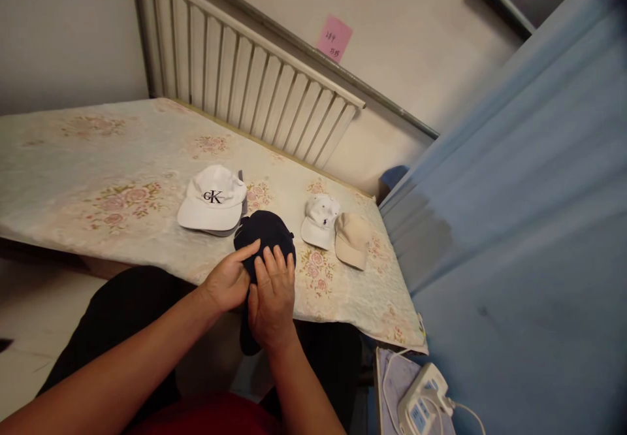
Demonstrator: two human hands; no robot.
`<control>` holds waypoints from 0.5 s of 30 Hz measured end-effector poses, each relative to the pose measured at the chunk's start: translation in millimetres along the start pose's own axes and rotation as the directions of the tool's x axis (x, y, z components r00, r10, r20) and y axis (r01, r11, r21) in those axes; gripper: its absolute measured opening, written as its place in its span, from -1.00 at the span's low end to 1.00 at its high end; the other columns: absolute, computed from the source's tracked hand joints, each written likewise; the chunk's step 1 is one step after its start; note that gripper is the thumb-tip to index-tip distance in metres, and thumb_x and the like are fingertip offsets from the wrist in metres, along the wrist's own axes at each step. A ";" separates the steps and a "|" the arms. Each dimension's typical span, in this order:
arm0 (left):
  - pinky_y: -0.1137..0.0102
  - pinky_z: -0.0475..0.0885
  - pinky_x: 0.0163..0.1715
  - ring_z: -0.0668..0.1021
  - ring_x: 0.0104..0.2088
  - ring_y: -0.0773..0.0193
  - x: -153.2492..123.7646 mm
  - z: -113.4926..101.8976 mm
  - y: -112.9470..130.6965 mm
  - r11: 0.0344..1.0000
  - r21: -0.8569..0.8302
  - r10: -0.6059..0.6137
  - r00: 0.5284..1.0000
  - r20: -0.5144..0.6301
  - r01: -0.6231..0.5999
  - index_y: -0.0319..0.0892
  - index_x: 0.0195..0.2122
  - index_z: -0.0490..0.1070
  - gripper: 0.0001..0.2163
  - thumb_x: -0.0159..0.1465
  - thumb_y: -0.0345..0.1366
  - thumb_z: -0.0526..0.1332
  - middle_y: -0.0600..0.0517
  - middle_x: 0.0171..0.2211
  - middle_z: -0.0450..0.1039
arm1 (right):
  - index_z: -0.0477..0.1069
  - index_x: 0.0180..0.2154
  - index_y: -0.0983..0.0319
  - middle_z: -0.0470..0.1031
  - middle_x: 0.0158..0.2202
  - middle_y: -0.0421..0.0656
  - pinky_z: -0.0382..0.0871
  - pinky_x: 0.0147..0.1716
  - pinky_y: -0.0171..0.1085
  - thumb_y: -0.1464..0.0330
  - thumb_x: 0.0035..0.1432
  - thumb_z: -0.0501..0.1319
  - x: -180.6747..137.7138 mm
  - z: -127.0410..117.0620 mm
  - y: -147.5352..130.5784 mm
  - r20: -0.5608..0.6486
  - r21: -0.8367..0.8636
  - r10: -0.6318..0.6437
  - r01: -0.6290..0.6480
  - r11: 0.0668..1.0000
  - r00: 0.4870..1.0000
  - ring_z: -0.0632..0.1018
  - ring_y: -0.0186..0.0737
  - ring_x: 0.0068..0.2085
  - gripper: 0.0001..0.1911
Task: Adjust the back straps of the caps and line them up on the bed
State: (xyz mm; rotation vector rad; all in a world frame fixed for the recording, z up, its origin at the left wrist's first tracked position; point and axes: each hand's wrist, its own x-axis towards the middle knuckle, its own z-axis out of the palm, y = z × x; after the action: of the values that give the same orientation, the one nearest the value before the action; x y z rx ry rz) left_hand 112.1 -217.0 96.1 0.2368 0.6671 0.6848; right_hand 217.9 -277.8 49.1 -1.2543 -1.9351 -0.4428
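Note:
A dark navy cap (264, 231) lies at the near edge of the table (98, 167), its brim hanging over the edge toward me. My left hand (228, 281) grips its left side, thumb stretched onto the crown. My right hand (272, 298) lies on top of the cap with fingers pressed together on the crown. A white cap with a black logo (213, 196) sits just behind to the left, stacked on a grey one. To the right lie a small white cap (319, 219) and a beige cap (353, 239).
The table carries a pale floral cloth. A white radiator (245, 76) runs along the wall behind, with a pink note (334, 38) above. A blue curtain (529, 213) hangs at the right. A white power strip (424, 402) lies low right.

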 end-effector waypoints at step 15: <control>0.27 0.36 0.10 0.54 0.03 0.08 2.6 -13.6 -15.3 1.000 0.018 0.015 0.965 0.260 -0.020 -0.22 0.14 0.38 -0.57 0.32 -0.10 0.13 -0.12 -0.04 0.56 | 0.20 0.20 0.41 0.31 0.21 0.15 0.28 0.18 0.04 0.35 0.36 -0.10 2.2 1.2 39.5 0.000 0.053 0.449 -0.448 0.892 0.893 0.30 -0.08 0.27 -0.54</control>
State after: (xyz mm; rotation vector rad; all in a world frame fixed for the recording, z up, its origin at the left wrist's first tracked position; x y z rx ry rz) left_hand 112.7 -227.0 78.1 0.3455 0.4209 0.6505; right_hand 251.9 -257.8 45.4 -1.6032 -1.5643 -0.1575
